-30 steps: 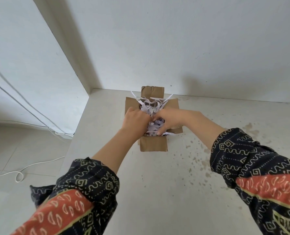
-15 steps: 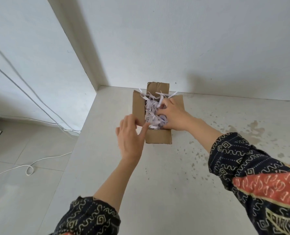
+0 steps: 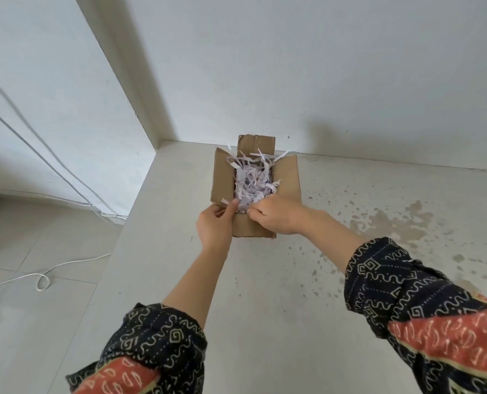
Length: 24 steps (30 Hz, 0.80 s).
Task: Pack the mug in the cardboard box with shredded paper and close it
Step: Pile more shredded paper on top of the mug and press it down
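Note:
A small cardboard box (image 3: 289,183) stands on the pale counter near the back wall, all its flaps open. White and lilac shredded paper (image 3: 252,186) fills it and sticks out over the rim. No mug shows; the paper covers whatever lies inside. My left hand (image 3: 214,226) is at the box's near left corner, thumb and fingers pinching a strip of the paper. My right hand (image 3: 272,217) lies over the near flap (image 3: 246,230), its fingers curled into the paper at the near edge.
The counter (image 3: 265,294) ends at a left edge just beside the box, with a tiled floor and a white cable (image 3: 41,281) below. White walls rise close behind the box. Brownish stains (image 3: 390,220) mark the counter to the right.
My left hand has moved forward from beside the box to its near left corner. My right hand has drawn back from the middle of the paper to the near edge.

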{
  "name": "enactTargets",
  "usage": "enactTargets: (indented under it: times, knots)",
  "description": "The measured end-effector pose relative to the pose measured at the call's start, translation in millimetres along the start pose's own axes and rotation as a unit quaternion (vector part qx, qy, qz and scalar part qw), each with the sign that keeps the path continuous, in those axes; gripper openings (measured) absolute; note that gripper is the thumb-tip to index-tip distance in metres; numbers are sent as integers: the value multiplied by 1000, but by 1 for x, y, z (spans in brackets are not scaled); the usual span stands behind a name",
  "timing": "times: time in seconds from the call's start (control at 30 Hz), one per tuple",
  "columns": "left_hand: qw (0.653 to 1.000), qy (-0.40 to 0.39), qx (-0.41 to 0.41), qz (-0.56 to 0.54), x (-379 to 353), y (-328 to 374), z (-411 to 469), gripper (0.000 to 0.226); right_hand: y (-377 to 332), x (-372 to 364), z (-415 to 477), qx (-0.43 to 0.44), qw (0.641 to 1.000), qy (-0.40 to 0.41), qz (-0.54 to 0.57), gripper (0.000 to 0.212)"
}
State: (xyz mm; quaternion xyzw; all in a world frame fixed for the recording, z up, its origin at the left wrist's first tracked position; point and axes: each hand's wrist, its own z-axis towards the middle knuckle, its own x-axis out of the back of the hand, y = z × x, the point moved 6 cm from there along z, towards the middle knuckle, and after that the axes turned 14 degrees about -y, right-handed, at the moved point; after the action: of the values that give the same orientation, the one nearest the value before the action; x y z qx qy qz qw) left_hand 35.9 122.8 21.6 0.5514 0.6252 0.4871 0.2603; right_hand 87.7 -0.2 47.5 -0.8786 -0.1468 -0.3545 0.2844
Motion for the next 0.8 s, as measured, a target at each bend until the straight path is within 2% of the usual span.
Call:
enactTargets:
  times: [0.07,0.13,0.2,0.27,0.3,0.33,0.37,0.43,0.53,0.63,0.7,0.8]
  knots:
    - [1000,-12,18,-11,-3,-1,2,30,0,0,1,6,1000,-28,11,35]
    - [1000,-17,14,0,-6,-1,4,32,4,7,-2,36,995,14,90,25]
    - [1000,-14,0,4,-6,-2,4,31,14,26,-12,60,967,165,186,17]
    - [1000,-10,-12,5,-5,-3,4,27,34,49,-23,1,922,345,176,19]
    - [1000,-10,-16,5,-4,-4,4,25,44,57,-24,-46,904,392,163,23]
    - [1000,-13,-18,3,-3,-4,5,24,56,63,-19,-92,897,401,160,28]
    - [1000,-18,-18,0,-2,-4,6,23,66,67,-10,-133,902,376,166,34]
    - [999,-31,-16,-4,1,-5,10,21,82,70,11,-190,920,285,192,46]
    - [999,-47,-14,-11,4,-8,15,21,86,74,30,-163,920,197,296,55]
    - [999,-47,-6,-1,8,-13,18,26,85,77,34,-112,887,177,412,51]
    - [999,-52,-6,-1,8,-14,19,24,88,80,33,-90,869,211,438,36]
    - [998,-55,-18,4,6,-12,19,23,91,99,20,-43,839,362,404,14]
